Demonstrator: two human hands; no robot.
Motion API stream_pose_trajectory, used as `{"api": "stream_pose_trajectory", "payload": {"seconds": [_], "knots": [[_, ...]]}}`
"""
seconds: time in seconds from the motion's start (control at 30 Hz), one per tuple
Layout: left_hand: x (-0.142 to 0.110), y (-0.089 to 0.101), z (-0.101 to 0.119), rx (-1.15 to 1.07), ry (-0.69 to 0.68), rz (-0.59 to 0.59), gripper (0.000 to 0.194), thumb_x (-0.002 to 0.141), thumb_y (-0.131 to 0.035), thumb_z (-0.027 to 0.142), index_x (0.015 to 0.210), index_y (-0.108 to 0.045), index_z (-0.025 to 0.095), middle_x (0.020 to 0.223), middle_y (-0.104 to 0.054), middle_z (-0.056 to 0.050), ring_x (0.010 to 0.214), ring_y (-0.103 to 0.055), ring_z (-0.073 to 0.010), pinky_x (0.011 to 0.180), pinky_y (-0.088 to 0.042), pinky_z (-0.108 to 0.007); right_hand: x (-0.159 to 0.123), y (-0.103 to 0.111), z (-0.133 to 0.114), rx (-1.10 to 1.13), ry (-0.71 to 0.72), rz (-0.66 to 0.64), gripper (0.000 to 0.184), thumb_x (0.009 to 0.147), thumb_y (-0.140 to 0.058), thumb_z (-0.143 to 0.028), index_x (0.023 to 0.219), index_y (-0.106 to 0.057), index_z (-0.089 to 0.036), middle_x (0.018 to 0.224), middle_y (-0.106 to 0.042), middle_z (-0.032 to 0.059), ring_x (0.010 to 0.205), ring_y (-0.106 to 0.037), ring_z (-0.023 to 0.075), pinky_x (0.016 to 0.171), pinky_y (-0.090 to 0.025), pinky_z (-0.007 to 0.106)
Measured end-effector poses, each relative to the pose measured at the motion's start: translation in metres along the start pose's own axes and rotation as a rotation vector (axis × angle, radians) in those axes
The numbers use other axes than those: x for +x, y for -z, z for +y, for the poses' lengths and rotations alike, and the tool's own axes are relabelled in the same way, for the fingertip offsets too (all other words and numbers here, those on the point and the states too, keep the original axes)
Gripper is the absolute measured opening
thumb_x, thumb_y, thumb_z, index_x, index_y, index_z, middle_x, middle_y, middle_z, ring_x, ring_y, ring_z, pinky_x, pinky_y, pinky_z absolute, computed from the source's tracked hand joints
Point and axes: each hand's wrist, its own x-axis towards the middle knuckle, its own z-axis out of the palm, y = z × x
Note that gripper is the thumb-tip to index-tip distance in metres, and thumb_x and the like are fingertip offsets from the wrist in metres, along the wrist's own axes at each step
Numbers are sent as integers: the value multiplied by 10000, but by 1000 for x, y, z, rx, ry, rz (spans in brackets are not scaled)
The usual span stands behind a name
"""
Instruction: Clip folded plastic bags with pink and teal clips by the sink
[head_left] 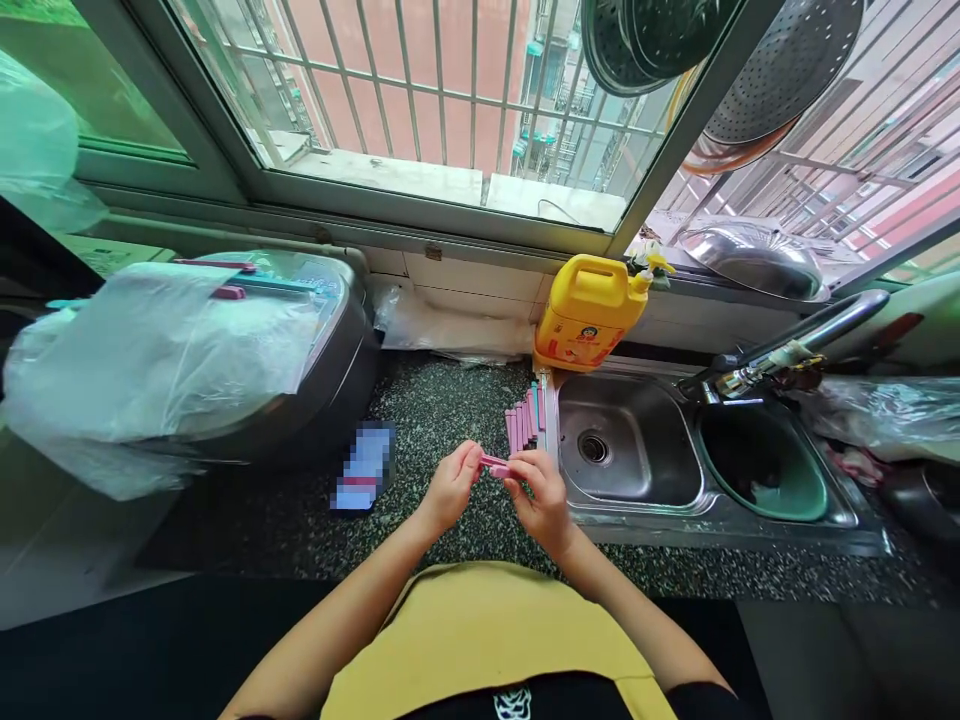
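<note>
My left hand (450, 488) and my right hand (541, 496) meet above the dark speckled counter. Between them is a slim pink bag-sealing clip (493, 464), which looks partly unfolded. My left fingertips pinch one end, while the right thumb and fingers close on the other. Just beyond my right hand, a row of pink sealing clips (517, 428) lies against the sink's left rim, with a blue clip (535, 402) among them. Off to the left of my hands sits a pixelated bluish packet or card (364, 467), its details blurred out.
At left, a plastic bag (165, 360) with more clips covers a dark rounded appliance (337, 390). A yellow jug (589, 310) stands behind the steel sink (637, 505). The right basin holds a green tub (787, 500); a faucet (795, 350) reaches over it.
</note>
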Motion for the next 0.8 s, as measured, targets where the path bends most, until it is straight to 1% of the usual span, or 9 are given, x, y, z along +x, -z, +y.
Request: {"api": "stream_pose_trajectory", "payload": {"seconds": [0.1,0.23,0.33,0.4,0.47,0.57,0.67,0.73,0.8], "knots": [[-10,-3,4,40,-47,-2,406,865,-293,509,679,-441,180,555,-403,38,512,-373,-98,498,-306,-224,-5,0,-4,-53,47,7,197,838,-505,-135,1016,-565,-194,985,-620,91,936,-572,184,806,-489,345],[-22,-4,7,110,-110,-7,390,888,-252,461,727,-469,179,551,-415,33,511,-392,-107,512,-323,-231,-12,-1,-7,-75,72,-25,220,837,-510,-118,1035,-572,-191,902,-645,73,844,-587,167,744,-505,314],[-30,-1,11,310,-173,10,356,884,-291,441,763,-500,180,580,-462,24,535,-427,-113,532,-325,-231,-17,0,-9,-63,62,-9,228,838,-513,-126,1040,-585,-202,888,-638,71,823,-578,167,721,-507,317],[-35,1,14,483,-214,47,329,860,-367,448,722,-503,182,594,-479,22,540,-429,-109,535,-313,-229,-20,1,-11,-53,65,-10,240,837,-515,-130,1053,-591,-205,889,-635,74,830,-574,172,723,-505,324],[-39,2,16,578,-240,74,335,843,-415,449,656,-483,180,579,-467,28,523,-411,-100,521,-298,-223,-22,3,-13,-42,53,-20,243,837,-518,-138,1054,-598,-212,886,-634,73,832,-573,174,728,-502,330],[-43,3,19,577,-270,65,340,854,-416,430,635,-477,177,571,-454,33,513,-403,-89,507,-304,-209,-24,6,-18,16,-18,-32,226,828,-540,-165,1036,-608,-221,893,-628,68,834,-575,173,731,-501,328],[-44,5,22,583,-350,43,295,858,-430,400,690,-517,173,615,-487,22,535,-428,-88,514,-324,-201,-24,11,-22,134,-156,-70,193,813,-568,-205,1000,-618,-217,896,-616,62,824,-582,163,694,-505,294],[-44,6,24,625,-420,12,263,859,-440,384,737,-540,173,655,-513,11,559,-450,-91,528,-337,-200,-22,13,-24,211,-243,-100,151,807,-576,-216,948,-630,-209,865,-605,52,791,-583,149,652,-499,264],[-44,9,28,707,-471,-19,262,863,-436,387,761,-549,175,679,-526,2,585,-468,-97,545,-342,-205,-21,15,-26,262,-295,-115,110,797,-589,-213,894,-639,-201,827,-596,41,757,-577,137,632,-486,245]]}}
